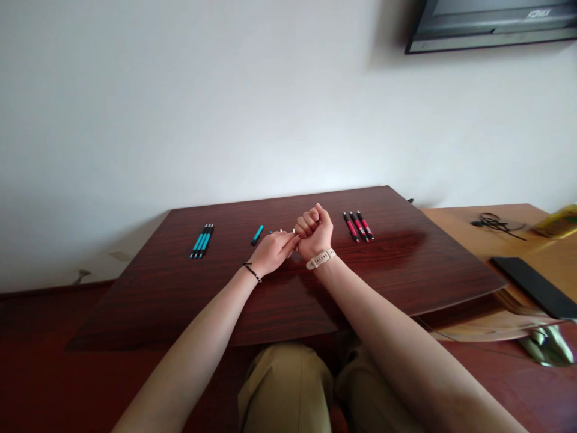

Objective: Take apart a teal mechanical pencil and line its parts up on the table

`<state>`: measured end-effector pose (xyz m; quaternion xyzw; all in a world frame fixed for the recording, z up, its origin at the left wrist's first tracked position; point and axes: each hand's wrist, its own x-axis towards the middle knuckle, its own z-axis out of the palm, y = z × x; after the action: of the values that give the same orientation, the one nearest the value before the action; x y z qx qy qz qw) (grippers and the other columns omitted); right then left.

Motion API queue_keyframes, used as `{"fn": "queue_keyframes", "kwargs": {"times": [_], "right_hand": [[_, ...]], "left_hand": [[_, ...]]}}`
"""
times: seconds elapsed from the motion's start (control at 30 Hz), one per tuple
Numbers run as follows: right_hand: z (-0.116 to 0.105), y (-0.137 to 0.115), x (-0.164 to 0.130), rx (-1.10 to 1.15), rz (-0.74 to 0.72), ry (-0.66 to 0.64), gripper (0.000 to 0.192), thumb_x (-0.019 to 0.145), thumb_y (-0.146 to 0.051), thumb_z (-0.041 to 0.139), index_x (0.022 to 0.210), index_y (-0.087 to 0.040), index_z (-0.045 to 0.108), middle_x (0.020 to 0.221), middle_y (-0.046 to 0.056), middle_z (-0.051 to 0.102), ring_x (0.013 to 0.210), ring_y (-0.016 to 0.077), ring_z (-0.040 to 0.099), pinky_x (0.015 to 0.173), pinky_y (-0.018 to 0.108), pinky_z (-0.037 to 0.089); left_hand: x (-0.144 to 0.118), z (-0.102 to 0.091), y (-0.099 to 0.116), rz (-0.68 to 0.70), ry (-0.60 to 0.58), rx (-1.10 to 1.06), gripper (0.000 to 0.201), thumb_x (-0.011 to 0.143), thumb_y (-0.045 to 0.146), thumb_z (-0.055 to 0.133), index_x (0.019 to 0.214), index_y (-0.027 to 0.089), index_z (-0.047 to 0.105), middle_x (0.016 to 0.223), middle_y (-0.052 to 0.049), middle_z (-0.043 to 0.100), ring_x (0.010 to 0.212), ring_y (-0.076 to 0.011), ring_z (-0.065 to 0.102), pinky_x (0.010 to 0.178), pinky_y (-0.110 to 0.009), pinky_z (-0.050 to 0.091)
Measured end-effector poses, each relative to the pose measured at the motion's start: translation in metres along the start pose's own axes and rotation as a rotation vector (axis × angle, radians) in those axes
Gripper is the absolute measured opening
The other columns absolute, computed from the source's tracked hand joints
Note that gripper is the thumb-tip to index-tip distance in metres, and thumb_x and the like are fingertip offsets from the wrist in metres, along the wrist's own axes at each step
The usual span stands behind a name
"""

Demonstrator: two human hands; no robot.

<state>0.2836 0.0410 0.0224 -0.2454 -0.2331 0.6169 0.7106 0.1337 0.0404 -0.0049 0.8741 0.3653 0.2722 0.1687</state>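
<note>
The two hands are meeting over the middle of the dark red worktop (pixel 288 300), and between them a small white piece (pixel 281 231) is showing, too small to tell what it is. The right hand (pixel 315 231) is curled into a closed fist, knuckles up, and something may be inside it, but I cannot tell what. The left hand (pixel 273 251) is lying half closed, its fingertips (pixel 293 242) reaching to the fist and touching it; whether it is pinching something I cannot tell either.

My judgement is that a pen part is being fitted or pulled here. To do this well, both wrists should be resting low on the worktop, and the pull or push should be going straight along the pen, not bending it.

Taking the fist as landmark: just left of it a single teal pen (pixel 257 234) is lying alone, and well to its left a group of teal pens (pixel 201 240) is lying side by side. To the right of the fist three red pens (pixel 358 226) are lying parallel, close together.

Further right a lighter wooden table (pixel 455 225) is carrying a black cable (pixel 496 223), a flat black object (pixel 532 285) and something yellow (pixel 559 221) at the edge of view. Behind the fist a plain white wall (pixel 202 102) is rising, with a screen (pixel 491 24) mounted high on the right
</note>
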Motion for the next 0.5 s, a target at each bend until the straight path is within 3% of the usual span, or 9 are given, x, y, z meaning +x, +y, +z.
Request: {"fn": "queue_keyframes", "kwargs": {"times": [0.2, 0.5], "right_hand": [[-0.003, -0.011, 0.004, -0.014, -0.054, 0.028, 0.057, 0.102, -0.058, 0.056, 0.068, -0.025, 0.024, 0.056, -0.009, 0.014, 0.047, 0.0118, 0.009, 0.038, 0.026, 0.021], [-0.030, -0.046, 0.020, 0.149, -0.077, 0.106, 0.046, 0.106, -0.034, 0.048, 0.068, -0.024, 0.023, 0.054, -0.009, 0.013, 0.046, 0.0112, 0.007, 0.037, 0.024, 0.017]], "left_hand": [[-0.001, -0.003, -0.001, -0.002, -0.015, 0.004, 0.051, 0.115, 0.046, 0.035, 0.078, 0.022, 0.062, 0.079, -0.004, 0.070, 0.080, -0.0207, 0.067, 0.087, -0.035, 0.049], [-0.001, -0.004, -0.002, 0.043, -0.054, 0.021, 0.048, 0.114, 0.041, 0.036, 0.079, 0.023, 0.064, 0.080, -0.004, 0.072, 0.083, -0.0215, 0.069, 0.092, -0.037, 0.049]]}}
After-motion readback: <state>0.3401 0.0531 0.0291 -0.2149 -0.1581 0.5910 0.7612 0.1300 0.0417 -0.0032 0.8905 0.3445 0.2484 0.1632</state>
